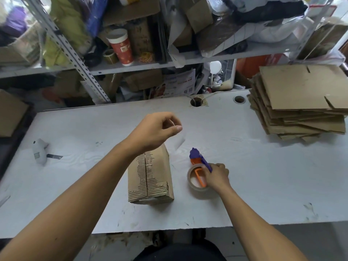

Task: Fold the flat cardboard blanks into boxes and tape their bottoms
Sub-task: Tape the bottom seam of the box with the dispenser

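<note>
A folded cardboard box (pixel 150 178) stands on the white table (pixel 263 176) with its closed bottom flaps facing up and torn paper along the seam. My left hand (pixel 156 130) hovers above the box's far end, pinching a strip of clear tape (pixel 179 142) that hangs down between thumb and fingers. To the right of the box, my right hand (pixel 216 176) grips a purple and orange tape dispenser (pixel 199 166) with its clear tape roll resting on the table. A stack of flat cardboard blanks (pixel 301 102) lies at the table's far right.
A white handheld tool with a metal blade (pixel 41 151) lies at the table's left. Two cable holes (pixel 195 101) sit near the far edge. Cluttered metal shelves (pixel 131 63) rise behind the table. A dark tray with cardboard (pixel 11 113) is at the left.
</note>
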